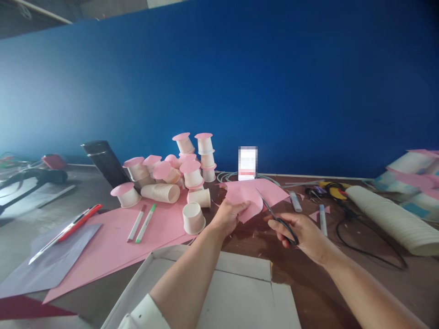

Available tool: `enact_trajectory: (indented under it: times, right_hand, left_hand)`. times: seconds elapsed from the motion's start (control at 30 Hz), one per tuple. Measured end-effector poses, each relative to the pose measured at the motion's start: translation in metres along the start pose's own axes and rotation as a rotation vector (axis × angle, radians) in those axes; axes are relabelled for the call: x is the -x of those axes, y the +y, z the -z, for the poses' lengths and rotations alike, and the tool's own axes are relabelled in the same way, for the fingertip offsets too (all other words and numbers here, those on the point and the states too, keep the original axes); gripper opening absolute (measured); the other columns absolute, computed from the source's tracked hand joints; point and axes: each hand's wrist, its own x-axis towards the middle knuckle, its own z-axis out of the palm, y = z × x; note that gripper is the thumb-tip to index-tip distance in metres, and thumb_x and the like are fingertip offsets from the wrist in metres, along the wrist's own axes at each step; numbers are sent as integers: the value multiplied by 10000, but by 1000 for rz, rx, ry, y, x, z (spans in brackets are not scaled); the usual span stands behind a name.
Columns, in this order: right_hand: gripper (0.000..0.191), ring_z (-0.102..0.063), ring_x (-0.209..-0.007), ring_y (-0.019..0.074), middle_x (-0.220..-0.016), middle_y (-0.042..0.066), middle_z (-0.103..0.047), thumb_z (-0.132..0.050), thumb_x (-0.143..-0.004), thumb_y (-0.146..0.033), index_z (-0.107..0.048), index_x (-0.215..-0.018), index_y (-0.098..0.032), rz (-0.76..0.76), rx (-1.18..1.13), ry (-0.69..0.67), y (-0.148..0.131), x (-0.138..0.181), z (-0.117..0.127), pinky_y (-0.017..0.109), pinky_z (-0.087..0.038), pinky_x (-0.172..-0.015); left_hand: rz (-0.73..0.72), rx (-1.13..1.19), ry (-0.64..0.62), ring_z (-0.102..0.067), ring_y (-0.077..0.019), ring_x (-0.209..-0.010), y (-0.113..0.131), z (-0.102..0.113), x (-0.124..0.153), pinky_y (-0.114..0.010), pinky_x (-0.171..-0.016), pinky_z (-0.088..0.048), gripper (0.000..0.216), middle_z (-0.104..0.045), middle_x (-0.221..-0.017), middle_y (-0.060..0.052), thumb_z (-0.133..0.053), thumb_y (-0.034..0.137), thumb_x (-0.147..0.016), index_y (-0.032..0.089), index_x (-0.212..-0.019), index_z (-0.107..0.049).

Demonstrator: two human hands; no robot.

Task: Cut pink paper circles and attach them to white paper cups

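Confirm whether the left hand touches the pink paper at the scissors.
Touching: head view shows the left hand gripping the pink paper, thumb on top.

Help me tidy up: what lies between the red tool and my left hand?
In the head view, a green-tipped pen and a dark-tipped pen lie on pink sheets, then a white cup stands nearer your left hand.

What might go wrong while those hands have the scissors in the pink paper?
The left hand grips the pink paper near the blades of the scissors in the right hand, so a slip might nick a finger. The paper is bent, so the cut might wander. Behind, a tall stack of paper cups might topple if bumped.
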Motion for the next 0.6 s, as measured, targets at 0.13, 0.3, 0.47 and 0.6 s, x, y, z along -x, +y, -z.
enact_trajectory:
  times: [0.13,0.3,0.47,0.6]
  right_hand:
    - [452,-521,-491,90,-582,-16,-562,-661,-765,-494,-670,-1045,-140,-15,5,-9,1,0,2,208,-382,-456]
    - [446,-521,-496,90,-586,-14,-564,-658,-772,-486,-670,-1057,-142,-4,31,-8,3,-1,3,212,-391,-465]
    - [452,-524,-498,90,-584,-14,-562,-653,-776,-487,-669,-1063,-138,2,39,-14,2,-1,3,211,-393,-465]
    - [473,-517,-490,88,-578,-15,-551,-657,-768,-499,-670,-1063,-130,-14,44,-4,2,-1,3,211,-396,-458]
  left_hand:
    - [17,10,-1,-658,-266,-935,2,0,1,-412,-875,-491,402,-708,-911,-99,-818,163,-574,116,-941,-659]
    - [13,11,-7,-655,-264,-951,4,1,1,-412,-887,-489,418,-706,-943,-109,-809,160,-588,114,-972,-651]
    - [4,-3,-32,-653,-261,-952,5,2,2,-405,-881,-495,404,-702,-962,-118,-796,167,-612,110,-985,-653]
    - [-2,-12,-16,-657,-256,-934,5,2,2,-392,-867,-505,393,-702,-957,-114,-792,159,-612,106,-978,-657]
